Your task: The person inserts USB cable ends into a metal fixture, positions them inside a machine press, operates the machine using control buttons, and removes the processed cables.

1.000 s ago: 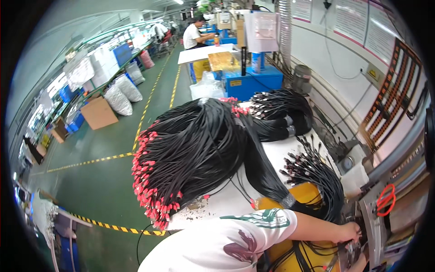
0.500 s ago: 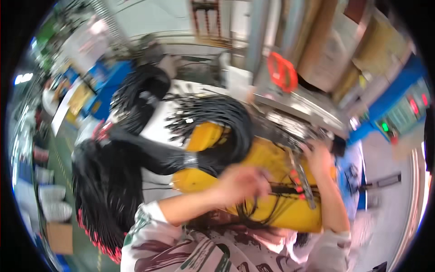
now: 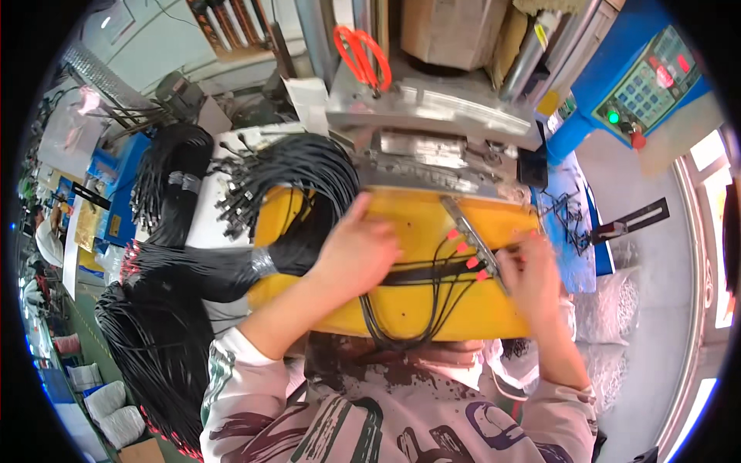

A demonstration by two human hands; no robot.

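My left hand (image 3: 359, 251) is over the left part of a yellow board (image 3: 432, 312), beside the bend of a black cable bundle (image 3: 328, 174). Its thumb stands apart from the fingers, and nothing shows in it. Slanting across the board is a narrow metal strip (image 3: 471, 235), with several red-ended black cables (image 3: 432, 309) lying at it and looping toward me. My right hand (image 3: 534, 274) is at the strip's near right side, fingers curled and pinched together. What they hold, if anything, is hidden.
Behind the board stands a press with a metal mould (image 3: 424, 158) and orange-handled scissors (image 3: 363, 58) on its ledge. A control panel (image 3: 644, 85) is at right. More black cable bundles (image 3: 154, 339) hang at left. A blue surface with black scraps (image 3: 567, 224) adjoins the board.
The view has turned, shifting the scene leftward. My right hand has come back from the press to the metal strip. My left hand has moved away from the cables toward the bundle.
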